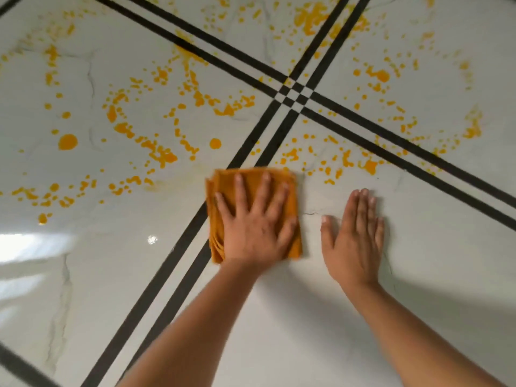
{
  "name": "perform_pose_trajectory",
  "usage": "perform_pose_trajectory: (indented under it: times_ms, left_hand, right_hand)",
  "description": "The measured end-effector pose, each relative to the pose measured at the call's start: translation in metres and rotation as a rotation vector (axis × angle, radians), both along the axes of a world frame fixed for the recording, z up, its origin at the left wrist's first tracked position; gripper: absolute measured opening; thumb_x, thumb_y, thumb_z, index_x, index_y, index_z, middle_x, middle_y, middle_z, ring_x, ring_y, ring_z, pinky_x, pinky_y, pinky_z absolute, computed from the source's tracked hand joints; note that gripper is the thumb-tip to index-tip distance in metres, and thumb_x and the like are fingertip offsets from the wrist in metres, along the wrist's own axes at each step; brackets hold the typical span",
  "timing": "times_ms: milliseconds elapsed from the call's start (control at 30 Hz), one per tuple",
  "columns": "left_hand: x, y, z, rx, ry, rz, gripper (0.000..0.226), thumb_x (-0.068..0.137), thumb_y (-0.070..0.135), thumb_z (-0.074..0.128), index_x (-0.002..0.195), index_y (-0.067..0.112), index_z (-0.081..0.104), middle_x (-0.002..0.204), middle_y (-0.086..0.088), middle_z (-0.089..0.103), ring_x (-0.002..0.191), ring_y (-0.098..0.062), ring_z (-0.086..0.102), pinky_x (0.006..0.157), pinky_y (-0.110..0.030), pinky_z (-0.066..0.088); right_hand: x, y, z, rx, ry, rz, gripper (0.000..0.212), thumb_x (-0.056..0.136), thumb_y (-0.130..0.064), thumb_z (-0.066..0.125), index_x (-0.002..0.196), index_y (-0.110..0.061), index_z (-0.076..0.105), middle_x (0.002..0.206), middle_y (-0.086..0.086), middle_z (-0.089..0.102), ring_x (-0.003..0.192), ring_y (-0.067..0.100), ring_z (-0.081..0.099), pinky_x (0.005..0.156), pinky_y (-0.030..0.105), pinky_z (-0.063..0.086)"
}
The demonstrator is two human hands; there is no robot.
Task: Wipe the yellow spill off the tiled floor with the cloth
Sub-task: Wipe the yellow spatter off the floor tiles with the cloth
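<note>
Our left hand (255,227) lies flat, fingers spread wide, on the folded orange cloth (223,180). The cloth sits on the tiled floor (279,317) across the double black lines (173,269), just below the yellow spill (67,141). Our right hand (354,238) rests flat on the floor beside the cloth, fingers straight, holding nothing.

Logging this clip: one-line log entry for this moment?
left hand flat on cloth | right hand flat on floor | spill mostly unwiped
</note>
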State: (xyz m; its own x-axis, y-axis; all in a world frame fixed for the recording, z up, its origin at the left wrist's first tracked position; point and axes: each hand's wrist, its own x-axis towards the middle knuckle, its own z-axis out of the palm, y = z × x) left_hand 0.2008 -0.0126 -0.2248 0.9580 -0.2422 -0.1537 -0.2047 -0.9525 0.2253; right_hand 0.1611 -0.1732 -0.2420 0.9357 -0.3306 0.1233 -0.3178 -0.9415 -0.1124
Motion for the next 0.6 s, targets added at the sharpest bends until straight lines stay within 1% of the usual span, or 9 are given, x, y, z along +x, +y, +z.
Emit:
perform_pose_trajectory:
  times_ms: [100, 200, 267, 333, 400, 433, 533, 567, 600]
  left_hand:
    - [-0.003, -0.007, 0.000, 0.064, 0.020, -0.236, 0.062, 0.089, 0.066, 0.007, 0.143, 0.045, -0.013, 0.157, 0.008, -0.011, 0.138, -0.036, -0.023, 0.105, -0.064, -0.016]
    - [0.053, -0.016, 0.001, 0.064, 0.035, -0.048, 0.063, 0.087, 0.066, 0.005, 0.143, 0.044, -0.013, 0.156, 0.008, -0.014, 0.139, -0.036, -0.022, 0.103, -0.064, -0.016]
    - [0.046, -0.029, -0.001, 0.040, 0.018, -0.014, 0.063, 0.088, 0.065, 0.005, 0.144, 0.042, -0.012, 0.156, 0.007, -0.014, 0.139, -0.037, -0.022, 0.103, -0.064, -0.017]
    - [0.010, -0.035, 0.000, 0.054, -0.004, -0.216, 0.063, 0.088, 0.066, 0.006, 0.144, 0.043, -0.013, 0.157, 0.007, -0.011, 0.139, -0.038, -0.020, 0.105, -0.065, -0.015]
    - [0.010, -0.032, 0.000, 0.097, -0.008, -0.361, 0.063, 0.087, 0.067, 0.006, 0.143, 0.045, -0.013, 0.157, 0.008, -0.009, 0.140, -0.036, -0.018, 0.106, -0.065, -0.012]
    - [0.030, -0.033, -0.001, 0.106, -0.010, -0.349, 0.063, 0.087, 0.068, 0.006, 0.142, 0.046, -0.014, 0.157, 0.009, -0.009, 0.140, -0.035, -0.017, 0.107, -0.065, -0.011]
    - [0.071, -0.049, -0.001, 0.096, 0.036, -0.068, 0.065, 0.086, 0.069, 0.005, 0.143, 0.045, -0.014, 0.156, 0.008, -0.013, 0.140, -0.035, -0.018, 0.106, -0.064, -0.011]
    - [0.063, -0.056, -0.002, 0.074, 0.027, -0.042, 0.065, 0.086, 0.069, 0.005, 0.143, 0.043, -0.014, 0.156, 0.007, -0.014, 0.140, -0.036, -0.019, 0.105, -0.064, -0.012]
    - [0.046, -0.062, -0.002, 0.067, 0.014, -0.102, 0.065, 0.086, 0.068, 0.004, 0.143, 0.043, -0.015, 0.156, 0.007, -0.014, 0.140, -0.037, -0.019, 0.105, -0.064, -0.012]
  right_hand:
    - [-0.009, -0.009, -0.004, 0.004, -0.008, -0.044, 0.067, 0.092, -0.044, 0.026, 0.142, 0.002, 0.031, 0.148, 0.018, 0.033, 0.138, 0.030, 0.029, 0.110, 0.046, 0.021]
    - [-0.017, -0.012, -0.005, -0.037, -0.026, -0.043, 0.065, 0.094, -0.043, 0.026, 0.141, 0.001, 0.034, 0.146, 0.017, 0.036, 0.137, 0.030, 0.032, 0.109, 0.045, 0.021]
    - [-0.005, -0.021, -0.003, -0.005, -0.030, -0.076, 0.066, 0.093, -0.044, 0.025, 0.142, -0.001, 0.033, 0.148, 0.015, 0.035, 0.139, 0.028, 0.029, 0.111, 0.045, 0.019]
    - [0.006, -0.031, -0.002, 0.060, -0.003, -0.111, 0.068, 0.092, -0.046, 0.020, 0.144, -0.003, 0.029, 0.151, 0.013, 0.030, 0.141, 0.026, 0.022, 0.112, 0.046, 0.015]
    - [0.008, -0.037, -0.002, 0.051, 0.018, -0.088, 0.067, 0.093, -0.046, 0.019, 0.144, -0.004, 0.030, 0.151, 0.012, 0.029, 0.141, 0.026, 0.021, 0.112, 0.046, 0.014]
    - [0.007, -0.038, -0.003, 0.032, 0.017, -0.080, 0.066, 0.093, -0.046, 0.021, 0.143, -0.003, 0.032, 0.150, 0.013, 0.031, 0.141, 0.027, 0.024, 0.112, 0.046, 0.016]
    - [0.003, -0.036, -0.006, 0.005, -0.017, -0.094, 0.062, 0.094, -0.043, 0.026, 0.140, -0.004, 0.040, 0.146, 0.012, 0.038, 0.137, 0.026, 0.033, 0.110, 0.045, 0.023]
    - [0.004, -0.035, -0.007, 0.019, -0.033, -0.094, 0.061, 0.094, -0.042, 0.026, 0.139, -0.004, 0.041, 0.145, 0.012, 0.039, 0.136, 0.027, 0.034, 0.109, 0.045, 0.024]
    - [0.004, -0.036, -0.006, 0.043, -0.039, -0.088, 0.060, 0.094, -0.041, 0.027, 0.138, -0.004, 0.042, 0.145, 0.013, 0.040, 0.135, 0.028, 0.036, 0.108, 0.046, 0.026]
